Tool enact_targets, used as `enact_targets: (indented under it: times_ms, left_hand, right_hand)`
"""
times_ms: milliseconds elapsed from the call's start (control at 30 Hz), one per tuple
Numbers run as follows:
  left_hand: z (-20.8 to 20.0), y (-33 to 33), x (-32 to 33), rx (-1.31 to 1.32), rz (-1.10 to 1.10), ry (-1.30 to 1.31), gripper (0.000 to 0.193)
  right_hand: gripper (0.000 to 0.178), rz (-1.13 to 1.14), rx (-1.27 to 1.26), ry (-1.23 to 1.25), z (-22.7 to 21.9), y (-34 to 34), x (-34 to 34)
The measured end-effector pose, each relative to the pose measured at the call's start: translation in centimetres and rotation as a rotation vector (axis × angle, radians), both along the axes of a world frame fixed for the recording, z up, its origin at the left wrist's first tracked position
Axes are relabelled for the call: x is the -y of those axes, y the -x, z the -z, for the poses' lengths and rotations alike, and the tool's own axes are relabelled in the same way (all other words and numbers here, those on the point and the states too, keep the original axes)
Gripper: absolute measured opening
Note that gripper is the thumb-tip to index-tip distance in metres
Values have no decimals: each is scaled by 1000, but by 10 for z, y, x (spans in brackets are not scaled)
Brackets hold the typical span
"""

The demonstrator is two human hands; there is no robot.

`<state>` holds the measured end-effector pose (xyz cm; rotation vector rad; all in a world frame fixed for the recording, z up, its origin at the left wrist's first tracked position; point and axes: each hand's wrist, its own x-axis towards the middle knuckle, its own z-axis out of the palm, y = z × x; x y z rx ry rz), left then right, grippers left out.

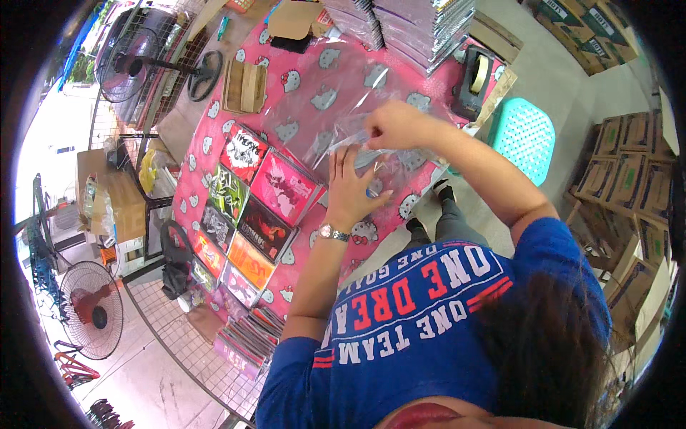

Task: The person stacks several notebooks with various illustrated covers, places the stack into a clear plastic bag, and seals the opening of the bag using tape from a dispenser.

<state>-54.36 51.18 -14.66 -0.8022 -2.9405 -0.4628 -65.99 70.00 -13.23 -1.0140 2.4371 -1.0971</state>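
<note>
A large clear plastic sheet [341, 96] lies crinkled over the pink cartoon-print table cover [202, 146]. My left hand [349, 187], with a metal watch on its wrist, rests on the plastic with fingers spread. Just to its right and slightly farther away, my right hand [394, 127] is curled closed on a gathered part of the sheet. Its fingertips are partly hidden. Left of my left hand, colourful notebooks lie in two rows, among them a pink one [284, 187] and a dark one [266, 227].
Tall stacks of notebooks [411, 28] stand at the far edge, near a tape dispenser [473, 82]. A wooden block [244, 86] lies at the far left. Right of the table are a turquoise stool [524, 139] and cardboard boxes [620, 161]. Fans [93, 309] stand at the left.
</note>
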Motion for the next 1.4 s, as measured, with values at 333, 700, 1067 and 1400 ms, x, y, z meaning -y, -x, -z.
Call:
enact_targets:
  times_ms: [333,700,1067,1400]
  left_hand:
    - [8,2,6,-3,-96,-235,54]
    - [-15,26,12,2,-375,-868,75]
    - [26,25,10,-72,-252,-482,32]
    - [37,24,14,96,-355,-646,30]
  right_hand:
    - [52,235,-75,-372,-15,4,2]
    - [40,-402,182,349,-3,15,-14]
    - [45,-162,-73,-70,12,-21,-3]
    - [65,-151,-327,368,-40,-12,2]
